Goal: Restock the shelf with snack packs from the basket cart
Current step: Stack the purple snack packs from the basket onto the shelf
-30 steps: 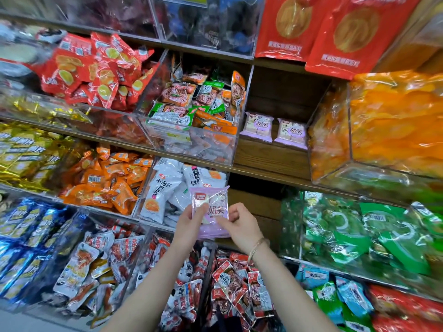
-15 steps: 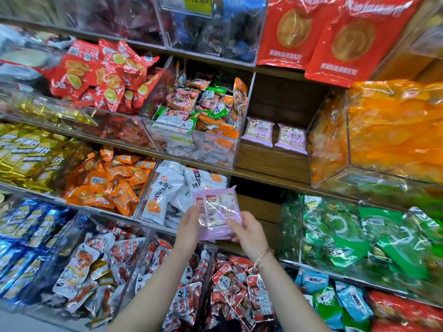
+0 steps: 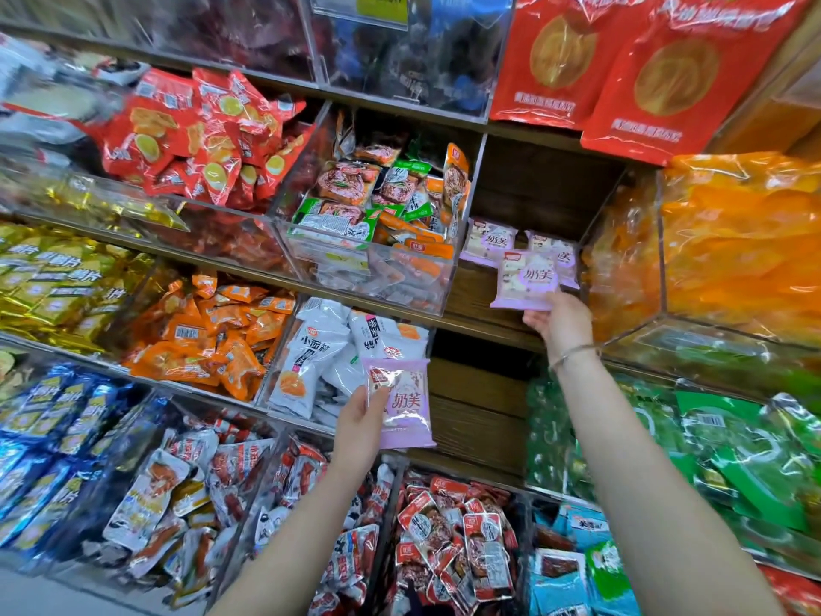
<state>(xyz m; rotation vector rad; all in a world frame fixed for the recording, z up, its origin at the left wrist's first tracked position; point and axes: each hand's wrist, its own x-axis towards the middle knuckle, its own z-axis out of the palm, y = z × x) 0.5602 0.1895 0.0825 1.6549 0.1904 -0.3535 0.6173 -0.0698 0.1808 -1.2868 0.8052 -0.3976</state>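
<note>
**Head view.** We count four snack packs of one kind: flat, roughly square pouches of glossy lilac film with a white printed centre. Two are held and two are shelved.

The right hand (image 3: pixel 560 324), at two o'clock from the frame's centre, wears one thin metal bracelet (image 3: pixel 573 354). Its fingers curl up to pinch the bottom edge of the raised pack (image 3: pixel 529 280), which stands upright over the bare, grained plank of the wooden shelf (image 3: pixel 477 300).

At eleven o'clock from that pack leans the left shelved pack (image 3: pixel 488 242). At one o'clock is the right shelved pack (image 3: pixel 569 262), partly covered by the raised one.

The left hand (image 3: pixel 360 422), at six o'clock from the centre, grips the lower pack (image 3: pixel 411 409) by its left edge. The thumb lies across the front and the fingers are hidden behind.

At nine o'clock from the shelved packs, one clear rigid bin (image 3: pixel 368 277) holds crinkled green and orange sachets.
</note>
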